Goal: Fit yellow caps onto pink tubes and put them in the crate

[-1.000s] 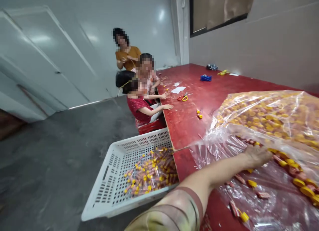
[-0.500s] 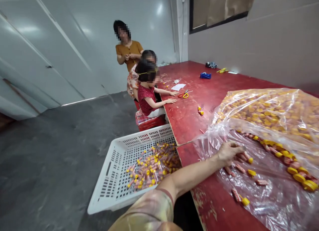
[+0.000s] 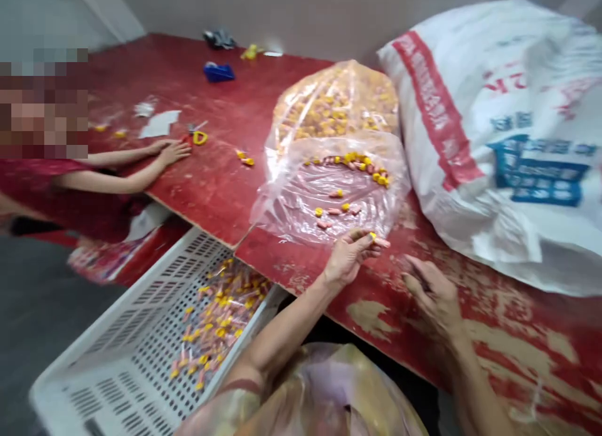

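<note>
My left hand [image 3: 348, 255] rests at the near rim of a clear plastic bag [image 3: 329, 172] and pinches a small pink piece with a yellow cap [image 3: 377, 239]. The bag lies open on the red table [image 3: 216, 179] and holds many more of these yellow-capped pieces [image 3: 350, 161]. My right hand [image 3: 435, 295] lies on the worn table surface just right of the left hand, fingers apart, holding nothing. The frame is motion-blurred.
A white perforated crate [image 3: 141, 335] with several capped pieces sits below the table's edge at lower left. A big white woven sack [image 3: 498, 135] lies on the table at right. A person in red [image 3: 70, 191] sits at left, hands by yellow-handled scissors [image 3: 199, 136]. A blue tape dispenser [image 3: 219, 71] stands far back.
The view swung right and down, so the sack and my right hand came into sight. My left hand drew back from inside the bag to its near rim with a capped piece.
</note>
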Action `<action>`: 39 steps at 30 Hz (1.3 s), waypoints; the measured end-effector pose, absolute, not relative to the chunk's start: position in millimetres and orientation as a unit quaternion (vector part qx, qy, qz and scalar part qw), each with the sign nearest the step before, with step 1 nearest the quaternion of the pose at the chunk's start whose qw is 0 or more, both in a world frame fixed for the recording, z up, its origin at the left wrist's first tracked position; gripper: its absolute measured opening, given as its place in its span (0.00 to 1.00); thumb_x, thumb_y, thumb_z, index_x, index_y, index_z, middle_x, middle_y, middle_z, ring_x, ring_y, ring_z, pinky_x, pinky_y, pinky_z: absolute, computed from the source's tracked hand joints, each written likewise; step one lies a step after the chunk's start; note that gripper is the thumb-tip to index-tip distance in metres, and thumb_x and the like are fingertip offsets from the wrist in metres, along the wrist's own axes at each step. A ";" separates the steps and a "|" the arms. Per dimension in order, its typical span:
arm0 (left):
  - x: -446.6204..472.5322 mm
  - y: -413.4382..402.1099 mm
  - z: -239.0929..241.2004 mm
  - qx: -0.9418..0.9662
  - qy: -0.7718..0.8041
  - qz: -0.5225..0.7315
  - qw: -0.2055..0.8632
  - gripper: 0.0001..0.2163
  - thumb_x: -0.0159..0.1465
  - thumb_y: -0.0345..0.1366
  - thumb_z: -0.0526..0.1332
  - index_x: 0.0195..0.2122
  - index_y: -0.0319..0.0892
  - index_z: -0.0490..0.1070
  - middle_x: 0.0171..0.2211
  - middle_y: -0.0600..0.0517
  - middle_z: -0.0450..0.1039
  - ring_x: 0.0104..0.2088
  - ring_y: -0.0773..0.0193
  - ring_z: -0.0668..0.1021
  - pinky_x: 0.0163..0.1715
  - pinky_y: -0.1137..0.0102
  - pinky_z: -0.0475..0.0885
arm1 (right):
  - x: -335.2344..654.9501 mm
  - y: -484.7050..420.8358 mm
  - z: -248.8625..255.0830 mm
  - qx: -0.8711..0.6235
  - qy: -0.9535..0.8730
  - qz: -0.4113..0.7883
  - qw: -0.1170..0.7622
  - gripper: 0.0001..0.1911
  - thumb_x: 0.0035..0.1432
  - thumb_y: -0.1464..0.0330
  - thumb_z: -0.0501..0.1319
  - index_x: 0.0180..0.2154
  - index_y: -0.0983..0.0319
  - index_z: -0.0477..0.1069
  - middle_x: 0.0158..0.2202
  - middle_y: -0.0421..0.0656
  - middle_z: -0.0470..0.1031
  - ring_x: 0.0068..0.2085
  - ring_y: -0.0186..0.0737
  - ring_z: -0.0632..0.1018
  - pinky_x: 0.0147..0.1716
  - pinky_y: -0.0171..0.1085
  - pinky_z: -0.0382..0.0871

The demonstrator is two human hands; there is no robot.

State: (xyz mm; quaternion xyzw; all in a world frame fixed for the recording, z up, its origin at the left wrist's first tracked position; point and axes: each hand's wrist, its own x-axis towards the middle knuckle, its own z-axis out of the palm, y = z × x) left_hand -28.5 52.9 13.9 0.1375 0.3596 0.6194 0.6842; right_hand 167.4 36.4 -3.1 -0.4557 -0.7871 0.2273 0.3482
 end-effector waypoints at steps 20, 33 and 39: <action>-12.7 -2.0 -2.8 0.408 0.512 0.570 0.497 0.12 0.62 0.42 0.60 0.38 0.40 0.78 0.36 0.51 0.78 0.36 0.66 0.77 0.42 0.73 0.69 | 125.7 26.9 -10.7 -0.364 -0.822 0.230 0.373 0.13 0.65 0.71 0.53 0.51 0.62 0.63 0.41 0.46 0.70 0.39 0.36 0.72 0.39 0.35 0.67; -22.5 -6.4 -14.3 0.452 0.561 0.521 0.457 0.14 0.60 0.44 0.61 0.37 0.39 0.78 0.35 0.49 0.78 0.36 0.62 0.78 0.40 0.71 0.71 | 117.6 18.9 -23.2 -0.382 -0.799 0.291 0.362 0.10 0.66 0.68 0.48 0.43 0.64 0.65 0.36 0.45 0.70 0.35 0.36 0.71 0.36 0.34 0.65; -32.7 -1.7 -26.4 0.426 0.586 0.490 0.485 0.16 0.54 0.47 0.64 0.34 0.38 0.78 0.33 0.49 0.79 0.34 0.60 0.78 0.38 0.69 0.72 | 106.3 20.0 -27.3 -0.391 -0.869 0.189 0.237 0.09 0.65 0.68 0.49 0.35 0.64 0.64 0.30 0.43 0.66 0.28 0.36 0.67 0.26 0.35 0.57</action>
